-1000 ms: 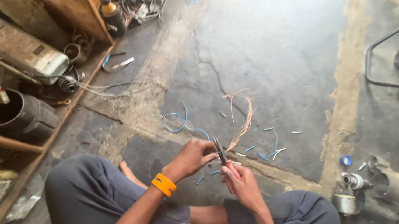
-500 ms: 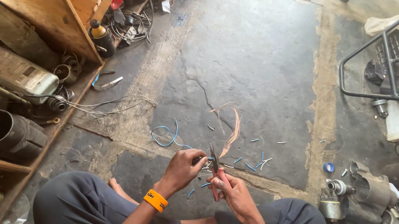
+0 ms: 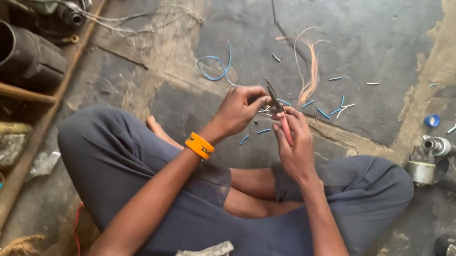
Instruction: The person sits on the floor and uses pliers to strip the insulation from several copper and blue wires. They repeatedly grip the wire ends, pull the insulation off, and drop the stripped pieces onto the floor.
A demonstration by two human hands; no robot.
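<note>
Pliers (image 3: 279,109), one, red-handled, dark jaws, centre of frame: right hand (image 3: 294,147) clenched around the handles; left hand (image 3: 238,111) pinching at the jaw tip, what it pinches too small to tell. Blue wire loop (image 3: 212,66), one, upper centre. Copper strand bundle (image 3: 311,73), one. Short blue offcuts (image 3: 324,112), about ten, scattered. Against half a second earlier: hands unchanged, camera nearer

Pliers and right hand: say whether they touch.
Touching. The head view shows the right hand wrapped around the red handles of the pliers.
</note>
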